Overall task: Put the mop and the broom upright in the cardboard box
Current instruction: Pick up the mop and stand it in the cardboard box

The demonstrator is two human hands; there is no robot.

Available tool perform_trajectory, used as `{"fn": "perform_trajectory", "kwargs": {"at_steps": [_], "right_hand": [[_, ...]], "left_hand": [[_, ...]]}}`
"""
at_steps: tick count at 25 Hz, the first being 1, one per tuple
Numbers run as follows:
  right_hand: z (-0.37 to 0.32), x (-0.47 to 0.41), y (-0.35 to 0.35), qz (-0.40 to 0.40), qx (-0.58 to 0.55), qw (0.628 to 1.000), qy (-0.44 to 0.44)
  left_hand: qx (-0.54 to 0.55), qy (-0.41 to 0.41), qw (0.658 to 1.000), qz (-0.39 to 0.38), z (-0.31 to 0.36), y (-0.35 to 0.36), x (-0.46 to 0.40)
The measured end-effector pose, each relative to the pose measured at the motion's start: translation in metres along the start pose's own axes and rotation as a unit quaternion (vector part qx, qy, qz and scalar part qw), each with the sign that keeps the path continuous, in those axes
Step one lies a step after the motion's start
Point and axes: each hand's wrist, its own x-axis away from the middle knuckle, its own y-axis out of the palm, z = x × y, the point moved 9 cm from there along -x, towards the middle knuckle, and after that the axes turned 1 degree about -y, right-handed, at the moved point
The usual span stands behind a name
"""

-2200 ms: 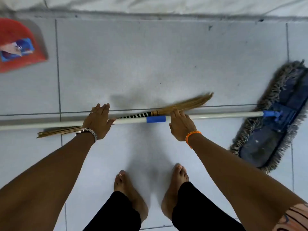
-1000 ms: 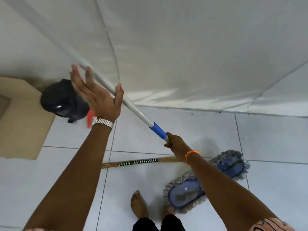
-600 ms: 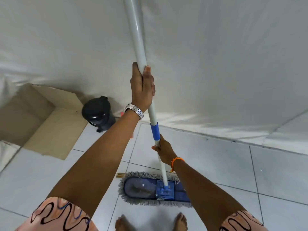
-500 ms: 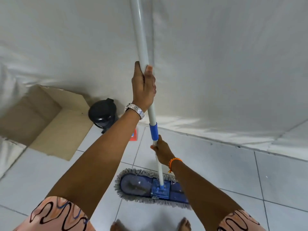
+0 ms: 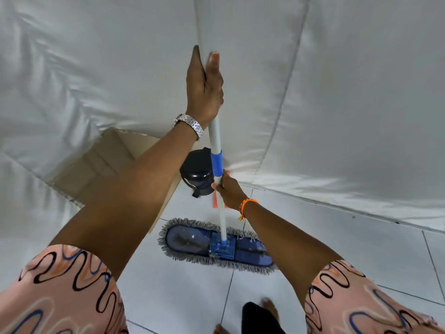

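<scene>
Cardboard box (image 5: 96,169) lies open to the left of the mop (image 5: 218,247) — the carry goes that way. The pole stands near upright, head hanging low over the tiles. Left hand (image 5: 204,88) clenches the pole high, right hand (image 5: 228,190) low. No broom in sight.

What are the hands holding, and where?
Both hold the mop by its pole: the left hand high up, the right hand just below the blue sleeve.

Short peach sleeves with black wavy lines, silver metal watch (image 5: 190,125) on left wrist, orange string bracelet (image 5: 246,206) on right wrist, black trousers
</scene>
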Motion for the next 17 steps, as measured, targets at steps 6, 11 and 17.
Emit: {"fn": "perform_trajectory", "kwargs": {"at_steps": [6,11,17], "right_hand": [[-0.056,-0.074,0.064,-0.014,-0.023,0.999,-0.025],[-0.082,-0.154,0.121,-0.022,-0.052,0.998,-0.02],[-0.124,-0.259,0.191,-0.069,-0.049,0.996,-0.001]], "left_hand": [[-0.011,0.027,1.0,-0.001,-0.007,-0.088,-0.046],[-0.026,0.018,0.999,-0.01,-0.052,-0.161,-0.097],[-0.046,-0.011,0.998,-0.047,-0.106,-0.235,-0.179]]}}
